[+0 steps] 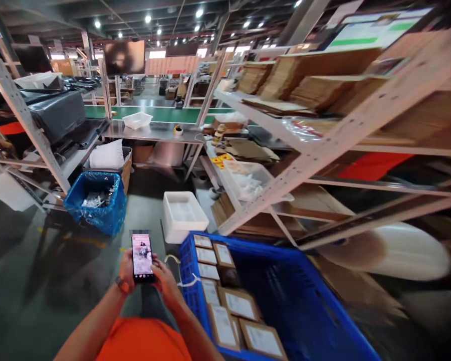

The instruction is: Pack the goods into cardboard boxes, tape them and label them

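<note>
A smartphone [142, 256] with a lit screen is held upright in front of my body. My left hand [127, 265] wraps its left edge, with a band on the wrist. My right hand [162, 277] holds the lower right edge, its thumb by the bottom of the screen. To the right of my hands stands a blue plastic crate [285, 281] with several labelled cardboard boxes [225, 318] along its left side. Just ahead, a white plastic bin [186, 215] sits on the floor.
A bin lined with blue plastic [97, 205] holds scraps at the left. Ahead are a metal table [158, 132] with a white tray [137, 120] and a green conveyor [161, 113]. A white shelf frame [323, 150] with flat cardboard [285, 75] rises at the right.
</note>
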